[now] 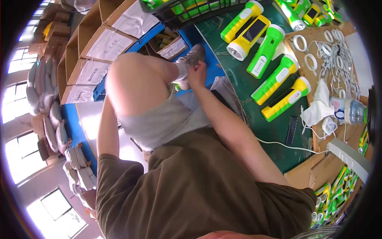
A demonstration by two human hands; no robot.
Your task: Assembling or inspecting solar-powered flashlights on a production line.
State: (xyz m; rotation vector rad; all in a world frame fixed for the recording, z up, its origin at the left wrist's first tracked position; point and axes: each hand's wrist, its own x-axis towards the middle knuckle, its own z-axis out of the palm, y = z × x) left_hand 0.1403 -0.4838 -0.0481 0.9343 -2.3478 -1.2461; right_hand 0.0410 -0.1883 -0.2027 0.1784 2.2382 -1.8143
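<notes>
My right hand (197, 75) reaches down to my raised foot, fingers curled in against a grey and white sneaker (193, 57) by the ankle. Its fingertips seem to pinch the shoe, but what exactly lies between them is too small to tell. A white sock (182, 71) shows above the shoe. Down on the left runs my left forearm (107, 127), which passes behind my bent leg (137, 79); the leg hides the left hand. Beside my right arm, several green and yellow flashlights (274, 79) lie in a row on a green tabletop (254, 131).
A black plastic crate (171, 18) of flashlights stands at the table's far end. White cables (332, 59) lie on cardboard at right, near a plastic bottle (353, 110). More flashlights (334, 195) fill the lower right. Cardboard boxes (103, 47) line the far left.
</notes>
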